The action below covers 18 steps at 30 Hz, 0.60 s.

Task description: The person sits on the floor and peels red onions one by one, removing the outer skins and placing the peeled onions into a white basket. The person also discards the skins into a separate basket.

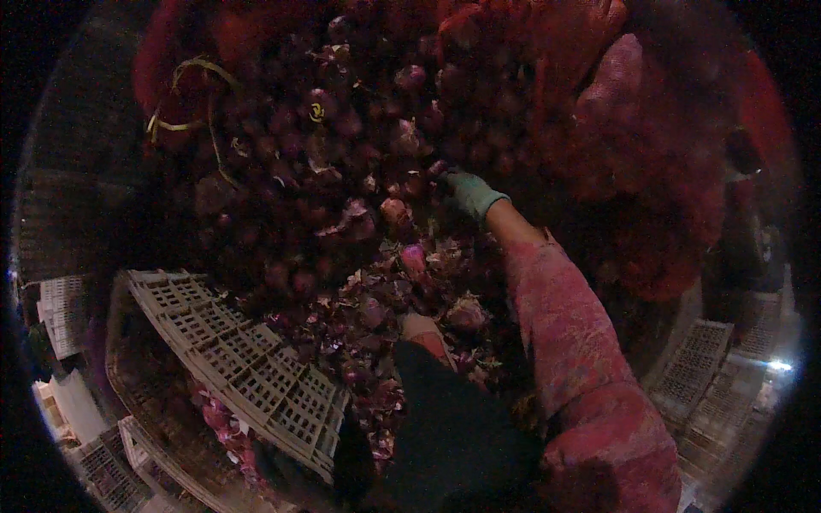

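My right hand (469, 191), in a pale green glove with darker fingers, reaches forward into a heap of red onions (359, 218). A purplish onion (439, 168) shows right at its fingertips. Shadow hides the fingers, so I cannot tell whether they grip it. A pink patterned sleeve (577, 314) covers the arm. My left hand is out of view. Between the heap and my dark-clad leg (455, 423) lie dry onion skins (372, 308) and a few loose onions, among them a bright pink one (414, 258) and a larger pale one (467, 313).
A slatted plastic crate (237, 359) with red onions (221, 423) in it stands at lower left. Red mesh sacks (641, 167) bulge at the right. A yellowish strip (205, 64) lies at upper left. More crates (693, 359) stand at lower right. My foot (423, 330) rests among the skins.
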Each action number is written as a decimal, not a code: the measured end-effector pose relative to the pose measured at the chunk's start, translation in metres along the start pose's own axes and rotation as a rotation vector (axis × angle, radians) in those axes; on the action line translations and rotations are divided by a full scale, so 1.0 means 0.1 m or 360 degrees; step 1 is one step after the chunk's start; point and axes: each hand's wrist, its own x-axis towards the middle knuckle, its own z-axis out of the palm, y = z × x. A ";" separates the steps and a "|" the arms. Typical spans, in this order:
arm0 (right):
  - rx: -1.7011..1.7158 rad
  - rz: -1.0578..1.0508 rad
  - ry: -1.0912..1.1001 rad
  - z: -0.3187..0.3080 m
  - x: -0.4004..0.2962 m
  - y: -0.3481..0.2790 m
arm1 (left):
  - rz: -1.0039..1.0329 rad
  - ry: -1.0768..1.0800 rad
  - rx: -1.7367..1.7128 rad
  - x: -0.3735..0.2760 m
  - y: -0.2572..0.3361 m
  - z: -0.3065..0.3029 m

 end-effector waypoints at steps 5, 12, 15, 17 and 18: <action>0.1000 0.0149 -0.0352 0.28 -0.80 0.05 | -0.0074 0.0012 -0.0156 0.02 0.01 0.02; 0.0525 -0.0091 -0.0544 0.10 -1.44 0.04 | -0.0118 0.0015 -0.0309 0.01 0.03 0.05; 0.0759 -0.0051 0.0273 0.07 -1.09 -0.31 | -0.0133 0.0024 -0.0358 -0.01 0.04 0.05; 0.0431 -0.0163 0.0528 0.07 -0.69 -0.38 | -0.0136 0.0009 -0.0395 0.00 0.05 0.05; 0.0288 -0.0190 0.0632 0.05 -0.48 -0.43 | -0.0140 0.0008 -0.0410 -0.01 0.06 0.05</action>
